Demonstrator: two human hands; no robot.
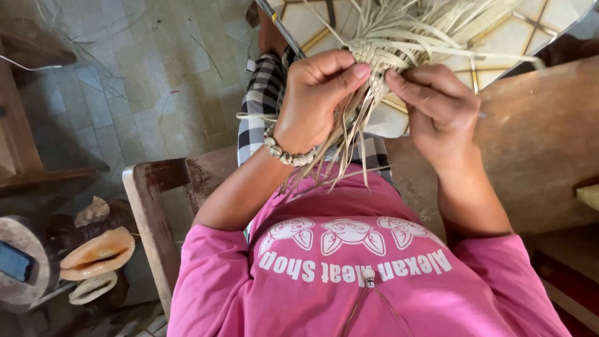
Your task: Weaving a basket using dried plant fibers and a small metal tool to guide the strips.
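Nearest to me is my pink shirt [349,274], soft cotton with pale printing across the chest. Just above it, my two hands meet on a piece of woven palm-leaf work [374,59], which I take as the landmark for everything else.

My left hand [312,103] is curled closed on the left edge of the weave, thumb tip pressed flat against the plaited part, fingers folded behind it. A bracelet of pale, knobbly beads [288,153] circles that wrist. My right hand [437,106] is pinched shut on the right edge of the weave, thumb and forefinger nipping a strip.

The weave itself is a small tight checker of flat, dry, straw-coloured strips. Loose ends hang below it, thin and stiff, down toward my shirt; more loose strips fan out above it, longer and broader.

Right of the weave runs a worn wooden desk [536,143], brown, scuffed and dull. Below and left of the weave is black-and-white checked cloth [262,93] on my lap, and a wooden chair frame [150,212] with chipped dark paint.

Far to the lower left of the weave sit large shells [97,253], smooth, glossy and peach-coloured inside. Beyond the weave lies a tiled floor [156,75] of pale grey-green squares, littered with thin leaf scraps.
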